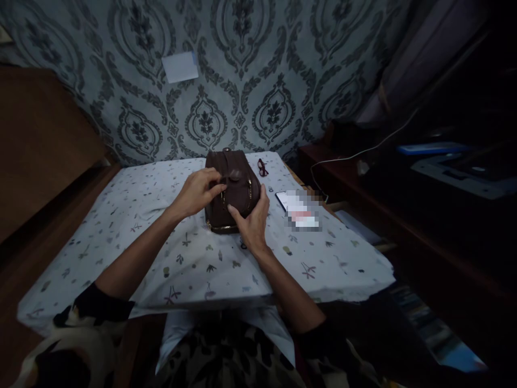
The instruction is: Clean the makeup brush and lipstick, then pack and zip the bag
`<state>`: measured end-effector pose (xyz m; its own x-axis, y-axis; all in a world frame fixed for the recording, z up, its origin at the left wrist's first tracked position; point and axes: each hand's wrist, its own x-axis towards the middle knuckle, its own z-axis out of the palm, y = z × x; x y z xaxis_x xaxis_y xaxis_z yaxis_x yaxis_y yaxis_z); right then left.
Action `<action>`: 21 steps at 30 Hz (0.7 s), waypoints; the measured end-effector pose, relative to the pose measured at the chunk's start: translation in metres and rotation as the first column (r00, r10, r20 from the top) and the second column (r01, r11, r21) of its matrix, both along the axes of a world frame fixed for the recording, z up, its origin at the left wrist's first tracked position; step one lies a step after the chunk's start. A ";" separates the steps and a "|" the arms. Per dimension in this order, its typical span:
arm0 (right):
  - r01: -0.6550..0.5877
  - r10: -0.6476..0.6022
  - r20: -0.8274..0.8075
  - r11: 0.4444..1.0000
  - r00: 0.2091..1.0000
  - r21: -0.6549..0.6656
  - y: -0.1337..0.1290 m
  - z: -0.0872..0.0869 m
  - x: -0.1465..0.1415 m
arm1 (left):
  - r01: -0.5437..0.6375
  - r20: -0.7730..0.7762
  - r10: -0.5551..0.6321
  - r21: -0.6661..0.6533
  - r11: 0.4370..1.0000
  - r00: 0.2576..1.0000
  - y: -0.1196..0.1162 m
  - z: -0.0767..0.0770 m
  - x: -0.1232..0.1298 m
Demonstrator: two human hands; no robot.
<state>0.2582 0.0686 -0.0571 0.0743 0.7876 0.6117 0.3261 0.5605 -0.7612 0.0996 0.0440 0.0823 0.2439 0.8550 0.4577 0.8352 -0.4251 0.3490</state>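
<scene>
A dark brown leather-like bag (226,161) with gold-coloured zips rests on the cloth-covered table. From the left, my left hand (197,191) reaches over its top, thumb and fingers pinched at the strap or flap near the upper middle. The exact part between those fingertips is hard to make out. My right hand (254,221) grips the bag's near right side, its thumb lying on the front and its fingers around the side. Part of the bag's lower right is covered by this hand.
Dark red-framed glasses (262,167) lie just right of the bag. Nearer, a phone (285,200) with a blurred-out screen lies on the patterned tablecloth (141,242). A white cable (363,152) runs along the dark furniture at the right. A wooden panel (44,145) stands at the left.
</scene>
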 end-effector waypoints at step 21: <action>-0.061 0.041 -0.170 0.992 0.985 -0.114 0.005 0.002 0.003 | -0.096 -0.078 0.102 0.083 0.992 0.992 0.028 -0.005 0.054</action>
<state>0.2616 0.0738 -0.0546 0.1256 0.8592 0.4959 0.1619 0.4754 -0.8647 0.1534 0.0722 0.0775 0.1994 0.8389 0.5064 0.8988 -0.3625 0.2466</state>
